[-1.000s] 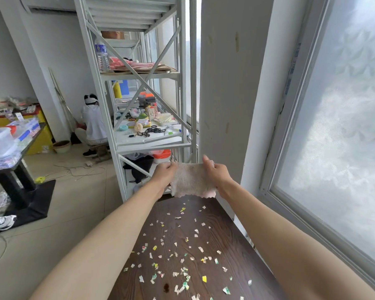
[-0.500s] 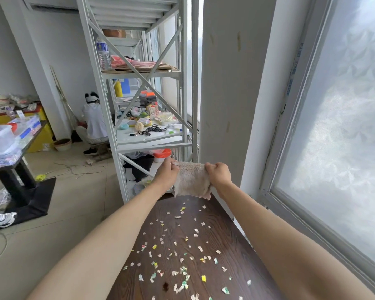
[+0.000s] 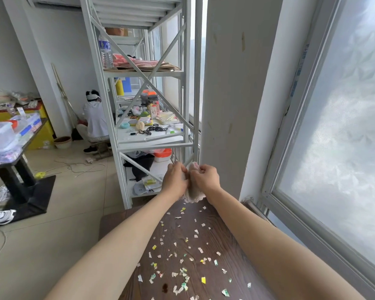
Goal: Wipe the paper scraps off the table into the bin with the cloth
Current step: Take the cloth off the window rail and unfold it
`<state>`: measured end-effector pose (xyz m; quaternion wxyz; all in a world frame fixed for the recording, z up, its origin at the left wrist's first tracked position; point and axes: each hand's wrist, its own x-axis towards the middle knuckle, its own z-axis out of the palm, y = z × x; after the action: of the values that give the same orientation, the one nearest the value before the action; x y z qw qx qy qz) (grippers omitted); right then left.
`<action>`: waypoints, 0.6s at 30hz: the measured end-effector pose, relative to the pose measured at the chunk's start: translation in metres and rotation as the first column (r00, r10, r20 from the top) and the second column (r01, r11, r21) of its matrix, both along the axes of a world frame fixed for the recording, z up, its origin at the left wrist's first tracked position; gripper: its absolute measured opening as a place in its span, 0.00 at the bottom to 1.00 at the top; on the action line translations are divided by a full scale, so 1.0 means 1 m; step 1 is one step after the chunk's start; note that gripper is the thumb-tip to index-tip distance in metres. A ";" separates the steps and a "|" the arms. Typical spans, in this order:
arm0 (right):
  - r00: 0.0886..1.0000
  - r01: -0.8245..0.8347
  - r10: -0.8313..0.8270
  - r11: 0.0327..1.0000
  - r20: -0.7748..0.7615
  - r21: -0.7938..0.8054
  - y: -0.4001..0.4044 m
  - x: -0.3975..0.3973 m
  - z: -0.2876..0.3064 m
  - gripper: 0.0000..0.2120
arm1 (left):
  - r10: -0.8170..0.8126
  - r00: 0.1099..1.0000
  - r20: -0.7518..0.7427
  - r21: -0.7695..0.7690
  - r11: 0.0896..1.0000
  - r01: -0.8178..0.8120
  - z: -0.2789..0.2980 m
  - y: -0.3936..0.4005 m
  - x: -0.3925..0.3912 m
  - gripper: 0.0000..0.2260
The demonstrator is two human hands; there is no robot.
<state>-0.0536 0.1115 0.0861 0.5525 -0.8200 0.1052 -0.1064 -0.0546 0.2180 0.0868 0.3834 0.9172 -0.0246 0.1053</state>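
Note:
Both my arms stretch out over a dark wooden table [image 3: 243, 252]. My left hand [image 3: 174, 180] and my right hand [image 3: 205, 179] are side by side above the table's far end, and both grip a beige cloth [image 3: 192, 192] bunched between them. Only a folded strip of the cloth shows, hanging below the knuckles just above the tabletop. Several small paper scraps [image 3: 182, 271], white, yellow and green, lie scattered across the table from the far end to the near edge. No bin is in view.
A white metal shelf rack [image 3: 143, 135] full of small items stands just beyond the table. A white pillar [image 3: 230, 105] and a frosted window [image 3: 338, 137] run along the right. A person [image 3: 94, 120] squats at the back left. A black table [image 3: 15, 152] stands at left.
My hands have come together, folding the cloth that was stretched flat between them into a narrow bundle. The view has tipped slightly.

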 end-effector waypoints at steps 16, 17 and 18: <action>0.986 -0.023 0.061 0.971 -0.155 0.236 0.014 0.003 -0.016 0.10 | -0.165 0.980 -0.114 -0.415 0.904 0.105 -0.014 0.020 -0.018 0.30; 0.984 0.000 0.053 0.956 -0.172 0.295 0.014 0.005 -0.017 0.13 | -0.068 0.994 -0.084 -0.393 0.919 0.029 -0.014 0.023 -0.017 0.26; 0.982 0.012 0.053 0.940 -0.182 0.340 0.014 0.006 -0.018 0.13 | 0.021 0.998 -0.061 -0.337 0.941 -0.040 -0.015 0.027 -0.016 0.23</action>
<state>-0.0475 0.1253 0.0678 0.6744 -0.7197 0.1652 -0.0030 -0.0708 0.2455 0.0719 0.5341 0.8406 0.0190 0.0877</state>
